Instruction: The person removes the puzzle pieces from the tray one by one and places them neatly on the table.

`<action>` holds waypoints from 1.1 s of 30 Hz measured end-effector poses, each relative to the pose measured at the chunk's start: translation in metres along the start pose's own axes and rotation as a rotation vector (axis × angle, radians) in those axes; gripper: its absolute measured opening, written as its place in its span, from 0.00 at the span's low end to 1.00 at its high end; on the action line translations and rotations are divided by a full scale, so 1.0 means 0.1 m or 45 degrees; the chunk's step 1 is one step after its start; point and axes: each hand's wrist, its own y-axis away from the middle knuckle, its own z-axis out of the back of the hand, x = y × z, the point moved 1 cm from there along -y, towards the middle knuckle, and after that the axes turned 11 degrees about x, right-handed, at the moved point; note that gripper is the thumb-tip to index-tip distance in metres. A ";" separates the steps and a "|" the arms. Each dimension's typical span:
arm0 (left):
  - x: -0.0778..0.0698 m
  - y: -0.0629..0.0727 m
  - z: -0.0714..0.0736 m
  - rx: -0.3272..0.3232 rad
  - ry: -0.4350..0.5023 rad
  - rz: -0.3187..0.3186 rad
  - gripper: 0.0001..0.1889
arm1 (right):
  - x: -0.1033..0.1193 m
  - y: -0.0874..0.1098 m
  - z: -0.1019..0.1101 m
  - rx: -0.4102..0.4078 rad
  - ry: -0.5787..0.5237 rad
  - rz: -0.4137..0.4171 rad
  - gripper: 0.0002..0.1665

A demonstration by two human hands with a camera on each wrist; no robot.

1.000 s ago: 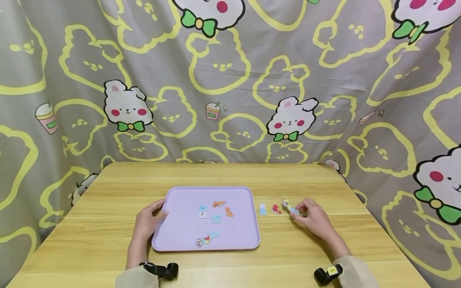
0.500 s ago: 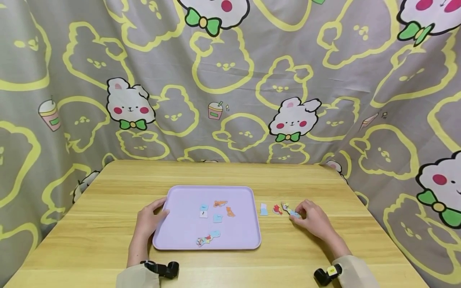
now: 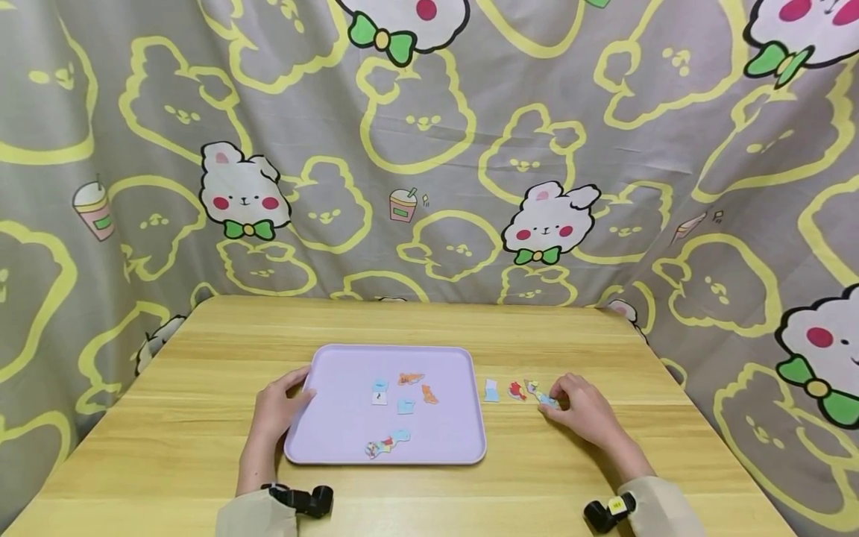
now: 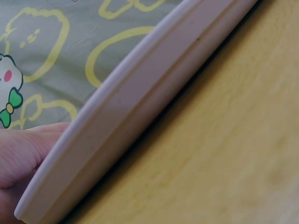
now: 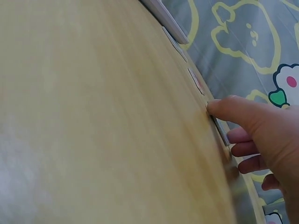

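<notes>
My left hand holds the left side of a lilac tray, thumb at the rim; in the left wrist view the tray's side wall hides most of the fingers. To the tray's right, my right hand has its thumb and fingertips on the right end of a blue and yellow puzzle piece lying on the table. The right wrist view has the thumb at one end of that piece, seen edge-on. Just left of it lie a red puzzle piece and a white and blue one.
On the tray are two orange pieces, light blue ones, a white and blue pair and a joined colourful strip near the front rim. A patterned curtain surrounds the wooden table.
The puzzle piece at my right hand was tilted up a second ago and now lies flatter, close beside the red piece. My left hand stays on the tray. The head view has shifted slightly.
</notes>
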 end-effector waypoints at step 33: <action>0.01 0.01 -0.01 -0.042 0.012 -0.021 0.26 | 0.84 -0.40 -0.23 0.047 -0.230 0.325 0.18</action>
